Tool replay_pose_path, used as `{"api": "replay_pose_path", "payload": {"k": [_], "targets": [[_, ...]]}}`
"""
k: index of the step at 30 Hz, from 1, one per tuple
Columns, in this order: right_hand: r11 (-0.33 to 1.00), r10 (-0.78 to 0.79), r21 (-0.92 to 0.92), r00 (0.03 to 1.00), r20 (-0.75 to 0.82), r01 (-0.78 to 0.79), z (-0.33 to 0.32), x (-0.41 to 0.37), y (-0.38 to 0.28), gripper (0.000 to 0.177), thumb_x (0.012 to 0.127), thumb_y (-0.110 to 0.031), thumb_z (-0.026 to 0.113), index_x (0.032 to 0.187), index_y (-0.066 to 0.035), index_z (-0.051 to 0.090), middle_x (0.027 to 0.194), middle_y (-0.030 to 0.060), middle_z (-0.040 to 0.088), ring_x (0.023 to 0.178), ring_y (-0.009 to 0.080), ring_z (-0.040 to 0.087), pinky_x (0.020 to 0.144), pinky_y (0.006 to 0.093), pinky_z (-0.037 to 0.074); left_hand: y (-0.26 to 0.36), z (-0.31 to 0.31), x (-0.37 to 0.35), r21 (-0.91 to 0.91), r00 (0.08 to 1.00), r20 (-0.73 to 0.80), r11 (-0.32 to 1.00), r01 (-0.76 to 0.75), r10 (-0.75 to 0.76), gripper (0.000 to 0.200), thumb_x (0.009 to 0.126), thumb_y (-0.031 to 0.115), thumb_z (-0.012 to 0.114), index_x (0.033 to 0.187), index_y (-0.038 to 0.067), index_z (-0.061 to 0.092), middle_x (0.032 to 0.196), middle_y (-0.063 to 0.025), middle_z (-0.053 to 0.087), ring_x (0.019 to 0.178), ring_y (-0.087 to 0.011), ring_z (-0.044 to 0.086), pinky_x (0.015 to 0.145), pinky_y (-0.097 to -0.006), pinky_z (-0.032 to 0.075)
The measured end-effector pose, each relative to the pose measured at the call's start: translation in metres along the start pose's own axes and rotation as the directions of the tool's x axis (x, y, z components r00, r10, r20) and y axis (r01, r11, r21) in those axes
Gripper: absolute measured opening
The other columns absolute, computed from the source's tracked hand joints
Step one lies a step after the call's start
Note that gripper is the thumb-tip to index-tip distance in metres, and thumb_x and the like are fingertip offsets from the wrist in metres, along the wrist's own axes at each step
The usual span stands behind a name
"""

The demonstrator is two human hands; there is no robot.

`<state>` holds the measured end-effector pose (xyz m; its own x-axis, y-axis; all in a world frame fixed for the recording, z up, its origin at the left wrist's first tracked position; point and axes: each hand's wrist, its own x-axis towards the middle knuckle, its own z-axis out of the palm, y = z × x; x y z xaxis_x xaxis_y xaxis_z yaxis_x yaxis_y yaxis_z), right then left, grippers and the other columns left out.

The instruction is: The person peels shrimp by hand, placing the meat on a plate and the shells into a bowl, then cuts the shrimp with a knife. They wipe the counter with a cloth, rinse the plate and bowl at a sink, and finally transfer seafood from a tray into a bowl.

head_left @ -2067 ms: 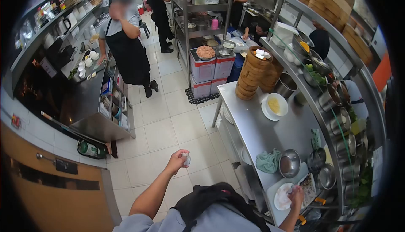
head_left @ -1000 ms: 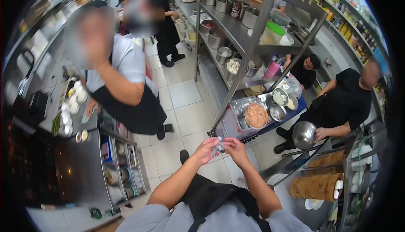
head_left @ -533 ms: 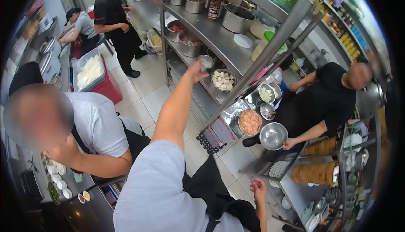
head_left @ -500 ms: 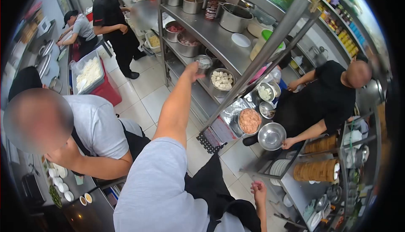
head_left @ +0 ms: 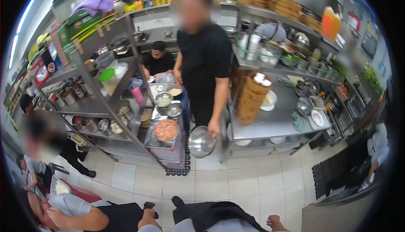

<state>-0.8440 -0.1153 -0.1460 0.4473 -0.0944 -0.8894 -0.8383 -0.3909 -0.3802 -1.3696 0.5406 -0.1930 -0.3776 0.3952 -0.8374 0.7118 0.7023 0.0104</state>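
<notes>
At the bottom edge, my right hand hangs beside my dark apron, fingers loosely bent and apart, with nothing visible in them. My left hand is low on the other side of the apron, near a dark shoe; its fingers do not show clearly. Both hands are away from the shelves. Across the floor, a person in black holds a metal bowl by its rim. Beside that bowl, a pan of pinkish minced filling rests on a low stand, with smaller metal bowls behind it.
A metal shelf rack with pots stands at left. Bamboo steamers are stacked on a steel table at right. A black mat lies on the tiled floor. A co-worker in grey stands close at lower left.
My view has swung right. My left arm, which reached toward a small metal pot on the shelf, is now down low. The person with the metal bowl now appears near the middle.
</notes>
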Motion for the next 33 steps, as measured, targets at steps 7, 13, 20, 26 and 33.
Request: {"api": "replay_pose_path", "payload": {"k": [7, 13, 20, 26, 33], "targets": [[0.838, -0.218, 0.444, 0.941, -0.26, 0.317, -0.054, 0.066, -0.049, 0.019, 0.088, -0.008, 0.05, 0.07, -0.014, 0.046, 0.06, 0.0038, 0.043, 0.05, 0.0176, 0.043, 0.04, 0.0367, 0.037, 0.071, 0.177, -0.117, 0.671, 0.218, 0.441, -0.159, -0.724, 0.871, 0.022, 0.089, 0.014, 0.052, 0.097, 0.004, 0.071, 0.103, -0.0226, 0.07, 0.094, -0.0394, 0.067, 0.086, -0.0494, 0.055], [0.839, -0.33, 0.4, 0.929, -0.166, 0.369, -0.046, 0.042, -0.206, 0.019, 0.09, -0.017, 0.061, 0.109, -0.011, 0.063, 0.097, 0.0039, 0.065, 0.085, 0.0188, 0.064, 0.069, 0.0344, 0.055, 0.247, 0.359, -0.385, 0.02, -0.235, 0.422, -0.268, -0.963, 0.876, 0.022, 0.094, 0.015, 0.06, 0.111, 0.003, 0.067, 0.095, -0.0189, 0.071, 0.089, -0.034, 0.07, 0.079, -0.0397, 0.055], [0.828, -0.429, 0.306, 0.882, -0.193, 0.47, -0.139, 0.062, -0.289, 0.02, 0.093, -0.02, 0.063, 0.111, -0.011, 0.065, 0.1, 0.0042, 0.066, 0.087, 0.0185, 0.065, 0.073, 0.0348, 0.056, 0.372, 0.568, -0.598, -0.325, -0.426, 0.443, -0.302, -0.896, 0.789, 0.021, 0.096, 0.013, 0.06, 0.114, 0.004, 0.066, 0.102, -0.014, 0.072, 0.094, -0.0262, 0.071, 0.081, -0.0359, 0.056], [0.837, -0.064, 0.511, 0.963, -0.263, 0.195, -0.292, 0.079, -0.269, 0.027, 0.095, -0.022, 0.059, 0.12, -0.013, 0.06, 0.115, 0.0089, 0.063, 0.1, 0.0252, 0.062, 0.081, 0.0399, 0.055, 0.495, 0.715, -0.684, -0.524, -0.205, 0.441, 0.065, -0.849, 0.874, 0.023, 0.1, 0.013, 0.056, 0.119, 0.003, 0.061, 0.096, -0.0085, 0.07, 0.078, -0.0143, 0.065, 0.062, -0.0309, 0.055], [0.781, -0.284, 0.482, 0.913, -0.291, 0.397, -0.362, 0.124, -0.411, 0.028, 0.095, -0.028, 0.064, 0.118, -0.012, 0.06, 0.111, 0.0074, 0.065, 0.092, 0.0213, 0.062, 0.076, 0.0353, 0.053, 0.618, 0.78, -0.753, -0.446, 0.313, 0.528, 0.572, -0.688, 0.789, 0.041, 0.102, 0.03, 0.052, 0.136, 0.013, 0.038, 0.095, -0.01, 0.065, 0.074, -0.0176, 0.064, 0.056, -0.0344, 0.055]]}}
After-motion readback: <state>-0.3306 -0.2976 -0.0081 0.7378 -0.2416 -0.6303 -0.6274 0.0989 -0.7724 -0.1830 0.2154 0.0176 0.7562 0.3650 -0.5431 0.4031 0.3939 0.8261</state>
